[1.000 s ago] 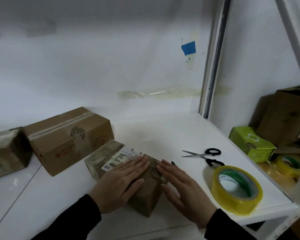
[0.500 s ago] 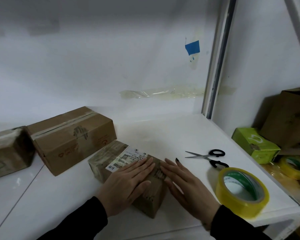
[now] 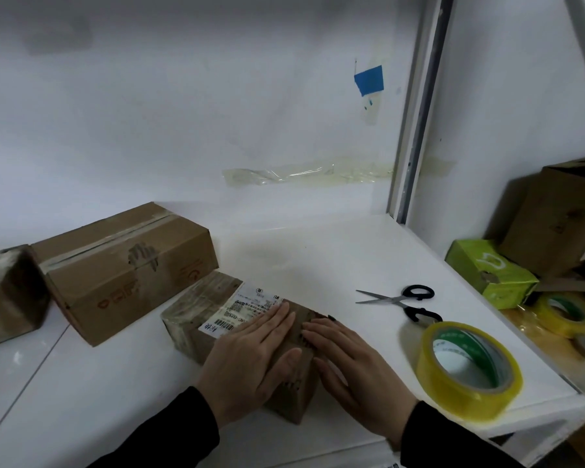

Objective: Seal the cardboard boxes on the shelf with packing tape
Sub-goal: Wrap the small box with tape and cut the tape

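Left grip is pressing flat on top of a small cardboard box, fingers straight and close together, just touching a white shipping label. Beside it, the right grip is lying flat along the box's right edge, fingers straight. This box is sitting near the front of a white shelf. To the right, a yellow tape roll is lying near black-handled scissors. On the left, a larger taped box is sitting just beside.

This is looking like a packing and storage corner: cardboard boxes are sitting on a white shelf, with a tape roll and scissors lying nearby.
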`<state>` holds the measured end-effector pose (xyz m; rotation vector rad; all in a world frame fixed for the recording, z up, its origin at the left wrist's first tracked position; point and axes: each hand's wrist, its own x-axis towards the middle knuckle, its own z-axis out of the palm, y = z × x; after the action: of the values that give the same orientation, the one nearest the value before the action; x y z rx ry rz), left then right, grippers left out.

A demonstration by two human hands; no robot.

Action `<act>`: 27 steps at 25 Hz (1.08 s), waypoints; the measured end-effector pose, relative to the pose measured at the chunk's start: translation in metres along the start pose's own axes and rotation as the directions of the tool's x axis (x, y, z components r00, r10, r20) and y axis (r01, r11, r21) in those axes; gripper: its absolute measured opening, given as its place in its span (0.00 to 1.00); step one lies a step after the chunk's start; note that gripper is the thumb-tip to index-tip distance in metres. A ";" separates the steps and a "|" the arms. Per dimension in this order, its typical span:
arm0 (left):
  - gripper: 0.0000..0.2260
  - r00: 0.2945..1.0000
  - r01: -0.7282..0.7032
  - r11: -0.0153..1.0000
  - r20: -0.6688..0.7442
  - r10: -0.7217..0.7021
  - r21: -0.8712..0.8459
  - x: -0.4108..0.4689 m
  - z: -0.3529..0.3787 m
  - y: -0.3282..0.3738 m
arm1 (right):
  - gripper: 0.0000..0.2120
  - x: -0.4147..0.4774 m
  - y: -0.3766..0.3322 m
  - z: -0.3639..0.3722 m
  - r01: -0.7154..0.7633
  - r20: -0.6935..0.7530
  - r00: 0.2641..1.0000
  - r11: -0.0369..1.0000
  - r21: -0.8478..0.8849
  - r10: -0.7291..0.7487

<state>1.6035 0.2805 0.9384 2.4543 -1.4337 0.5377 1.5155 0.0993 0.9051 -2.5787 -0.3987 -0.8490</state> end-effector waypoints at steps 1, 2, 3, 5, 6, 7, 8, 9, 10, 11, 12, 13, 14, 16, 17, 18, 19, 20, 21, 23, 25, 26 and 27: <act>0.29 1.000 0.005 1.000 0.008 -0.005 0.009 0.000 -0.001 0.000 | 0.21 0.000 -0.001 -0.001 -0.003 0.017 1.000 1.000 0.003 0.003; 0.29 1.000 0.009 1.000 0.016 -0.009 0.014 -0.001 -0.003 0.001 | 0.21 0.001 -0.002 -0.003 -0.005 0.036 0.999 1.000 0.004 0.005; 0.29 1.000 0.008 1.000 0.017 -0.008 0.022 0.000 -0.005 0.002 | 0.21 0.002 -0.003 -0.007 -0.005 0.058 0.998 1.000 0.007 0.005; 0.28 0.999 0.027 0.998 0.026 -0.029 0.060 0.002 -0.002 0.003 | 0.22 0.008 -0.004 -0.017 -0.009 0.085 0.996 1.000 0.011 0.008; 0.28 0.999 0.046 0.995 0.017 -0.048 0.090 0.003 -0.001 0.007 | 0.22 0.010 -0.007 -0.029 -0.014 0.067 0.998 1.000 -0.005 0.015; 0.28 0.997 0.072 0.991 -0.005 -0.072 0.113 0.007 0.001 0.010 | 0.22 0.011 -0.009 -0.045 -0.025 0.030 0.999 0.999 -0.022 0.026; 0.28 0.995 0.101 0.987 -0.025 -0.099 0.129 0.011 0.002 0.013 | 0.22 0.013 -0.009 -0.062 -0.041 -0.019 0.999 0.998 -0.039 0.041; 0.28 0.991 0.125 0.982 -0.062 -0.117 0.141 0.016 0.003 0.015 | 0.22 0.013 -0.007 -0.080 -0.071 -0.079 0.995 0.996 -0.055 0.066; 0.28 0.987 0.132 0.983 -0.109 -0.118 0.131 0.021 0.004 0.018 | 0.22 0.010 -0.004 -0.098 -0.125 -0.141 0.983 0.990 -0.066 0.114; 0.26 0.982 0.109 0.990 -0.167 -0.093 0.087 0.025 0.005 0.025 | 0.20 0.004 0.002 -0.115 -0.193 -0.196 0.965 0.979 -0.073 0.175; 0.23 0.973 0.049 0.999 -0.224 -0.049 -0.006 0.027 0.005 0.034 | 0.17 -0.005 0.010 -0.129 -0.266 -0.240 0.941 0.960 -0.086 0.239; 0.19 0.964 -0.038 0.991 -0.266 0.003 -0.126 0.028 0.009 0.047 | 0.13 -0.015 0.019 -0.140 -0.348 -0.271 0.912 0.931 -0.112 0.308; 0.17 0.962 -0.116 0.960 -0.269 0.044 -0.256 0.027 0.013 0.064 | 0.10 -0.025 0.029 -0.148 -0.444 -0.283 0.875 0.884 -0.148 0.392; 0.17 0.989 -0.105 0.877 -0.140 0.044 -0.468 0.026 0.023 0.101 | 0.12 -0.042 0.044 -0.158 -0.601 -0.187 0.799 0.771 -0.212 0.571; 0.19 0.999 -0.002 0.842 -0.031 -0.018 -0.539 0.027 0.027 0.118 | 0.16 -0.046 0.050 -0.160 -0.645 -0.064 0.758 0.732 -0.220 0.649; 0.21 0.991 0.127 0.798 0.108 -0.077 -0.589 0.031 0.035 0.132 | 0.19 -0.049 0.055 -0.160 -0.678 0.088 0.706 0.707 -0.200 0.702; 0.24 0.967 0.242 0.747 0.214 -0.137 -0.619 0.036 0.044 0.142 | 0.21 -0.049 0.060 -0.157 -0.703 0.230 0.658 0.695 -0.151 0.717; 0.26 0.942 0.326 0.706 0.282 -0.184 -0.629 0.043 0.052 0.149 | 0.23 -0.048 0.065 -0.152 -0.720 0.333 0.629 0.688 -0.091 0.702; 0.29 0.928 0.366 0.687 0.304 -0.216 -0.628 0.053 0.057 0.154 | 0.24 -0.046 0.073 -0.147 -0.727 0.392 0.615 0.685 -0.055 0.684; 0.31 0.931 0.365 0.641 0.281 -0.234 -0.675 0.075 0.064 0.157 | 0.20 -0.040 0.087 -0.137 -0.697 0.406 0.629 0.712 -0.082 0.663; 0.29 0.922 0.383 0.557 0.344 -0.178 -0.737 0.094 0.071 0.154 | 0.10 -0.034 0.094 -0.131 -0.620 0.358 0.686 0.766 -0.169 0.634; 0.28 0.921 0.379 0.517 0.366 -0.133 -0.767 0.101 0.074 0.150 | 0.07 -0.034 0.096 -0.130 -0.592 0.332 0.716 0.786 -0.179 0.614; 0.26 0.923 0.368 0.493 0.371 -0.096 -0.788 0.106 0.077 0.145 | 0.06 -0.036 0.096 -0.129 -0.569 0.312 0.747 0.807 -0.156 0.587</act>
<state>1.5388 0.0968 0.9189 1.8393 -1.0082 -0.5297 1.4596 -0.0482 0.9518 -2.6495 0.3443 -0.1767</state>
